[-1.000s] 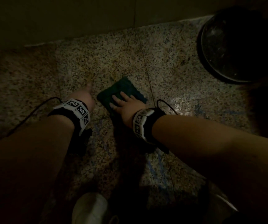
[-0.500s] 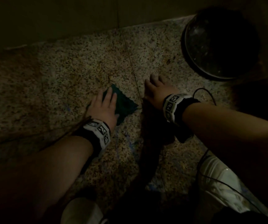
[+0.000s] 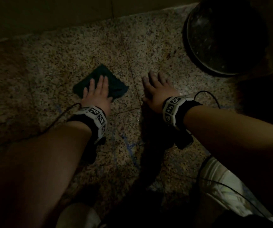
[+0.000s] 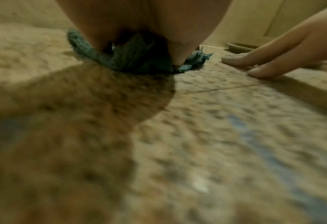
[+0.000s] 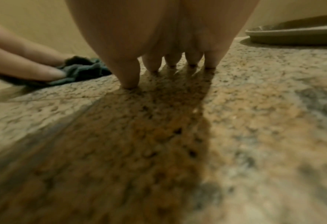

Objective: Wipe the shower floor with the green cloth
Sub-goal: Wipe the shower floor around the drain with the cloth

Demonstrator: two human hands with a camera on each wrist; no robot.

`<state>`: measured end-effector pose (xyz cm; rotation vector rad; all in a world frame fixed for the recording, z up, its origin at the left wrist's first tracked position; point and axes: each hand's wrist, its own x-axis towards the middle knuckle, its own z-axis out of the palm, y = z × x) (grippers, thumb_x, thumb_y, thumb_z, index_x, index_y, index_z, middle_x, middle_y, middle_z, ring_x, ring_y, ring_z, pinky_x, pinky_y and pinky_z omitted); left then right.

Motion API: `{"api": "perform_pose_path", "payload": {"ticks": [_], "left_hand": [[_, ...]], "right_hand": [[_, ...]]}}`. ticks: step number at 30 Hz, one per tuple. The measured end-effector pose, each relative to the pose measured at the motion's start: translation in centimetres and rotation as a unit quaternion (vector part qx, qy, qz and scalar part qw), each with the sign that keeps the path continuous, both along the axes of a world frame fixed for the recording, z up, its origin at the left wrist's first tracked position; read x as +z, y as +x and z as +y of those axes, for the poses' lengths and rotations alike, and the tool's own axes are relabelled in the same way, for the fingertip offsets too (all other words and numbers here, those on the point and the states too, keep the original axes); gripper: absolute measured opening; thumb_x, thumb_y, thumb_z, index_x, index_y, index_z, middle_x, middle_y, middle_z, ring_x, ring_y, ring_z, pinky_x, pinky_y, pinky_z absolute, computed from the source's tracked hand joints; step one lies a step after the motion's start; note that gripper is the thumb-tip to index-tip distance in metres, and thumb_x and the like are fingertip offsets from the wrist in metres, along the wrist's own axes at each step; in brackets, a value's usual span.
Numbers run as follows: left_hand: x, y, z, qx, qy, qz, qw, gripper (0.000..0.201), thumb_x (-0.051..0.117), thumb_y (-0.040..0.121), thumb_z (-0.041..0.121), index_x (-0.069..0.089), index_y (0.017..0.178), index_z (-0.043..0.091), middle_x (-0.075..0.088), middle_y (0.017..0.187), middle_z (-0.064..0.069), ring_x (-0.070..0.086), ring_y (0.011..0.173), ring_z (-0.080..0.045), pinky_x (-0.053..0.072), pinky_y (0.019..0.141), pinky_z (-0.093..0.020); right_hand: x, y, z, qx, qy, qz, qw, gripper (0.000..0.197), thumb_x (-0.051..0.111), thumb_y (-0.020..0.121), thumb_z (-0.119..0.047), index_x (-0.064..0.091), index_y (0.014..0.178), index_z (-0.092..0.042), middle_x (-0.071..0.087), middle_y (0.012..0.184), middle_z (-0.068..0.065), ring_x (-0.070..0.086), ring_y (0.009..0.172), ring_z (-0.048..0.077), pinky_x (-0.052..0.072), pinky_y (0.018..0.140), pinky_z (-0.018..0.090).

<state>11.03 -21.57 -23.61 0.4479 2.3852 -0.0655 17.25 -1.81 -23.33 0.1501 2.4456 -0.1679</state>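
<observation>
The green cloth (image 3: 116, 84) lies crumpled on the speckled stone shower floor (image 3: 70, 51). My left hand (image 3: 98, 89) lies flat on it with straight fingers, pressing it down. In the left wrist view the cloth (image 4: 131, 59) bunches under the palm (image 4: 139, 22). My right hand (image 3: 157, 86) rests flat on the bare floor just right of a grout line, a short way from the cloth, holding nothing. In the right wrist view its fingertips (image 5: 130, 81) touch the tile, with the cloth (image 5: 82, 71) to the left.
A dark round basin (image 3: 223, 38) sits on the floor at the back right, close to my right hand. The wall (image 3: 50, 10) runs along the far edge. My white shoes (image 3: 219, 186) (image 3: 78, 216) stand near the bottom. Thin cables trail from both wristbands.
One second ago my right hand lay on the cloth and the left on bare floor. The left hand has taken over the cloth and slid it left; the right moved onto the floor.
</observation>
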Motion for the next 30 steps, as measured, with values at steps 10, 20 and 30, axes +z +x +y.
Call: {"api": "perform_pose_path", "payload": {"ticks": [10,20,30], "left_hand": [[0.6,2.7,-3.8,-0.11,-0.044,-0.022,0.993,0.057,0.021,0.105,0.025,-0.013,0.149,0.026,-0.022,0.156,0.004,-0.013,0.145,-0.024,0.001,0.116,-0.042],[1.6,2.3,-5.7,-0.153,-0.065,-0.069,0.984,0.071,0.031,0.101,0.007,-0.017,0.148,0.033,-0.026,0.154,0.007,-0.016,0.144,-0.024,0.0,0.117,-0.042],[1.9,-0.3,-3.5,-0.13,-0.071,-0.042,0.988,0.081,0.035,0.093,-0.004,-0.013,0.149,0.029,-0.022,0.156,0.004,-0.013,0.144,-0.029,0.004,0.116,-0.047]], "right_hand": [[0.9,-0.5,-1.3,-0.032,-0.008,-0.013,0.999,0.065,0.03,0.101,-0.041,-0.007,0.152,-0.025,-0.019,0.157,0.005,-0.016,0.145,0.029,-0.003,0.117,0.045],[0.0,-0.1,-6.9,0.001,-0.037,-0.032,0.999,0.068,0.029,0.101,-0.045,-0.014,0.15,-0.025,-0.029,0.154,0.003,-0.025,0.142,0.03,-0.009,0.116,0.049],[-0.1,0.0,-6.4,0.004,-0.041,-0.029,0.999,0.069,0.028,0.1,-0.05,-0.014,0.15,-0.028,-0.028,0.154,0.002,-0.024,0.142,0.027,-0.008,0.117,0.045]]}}
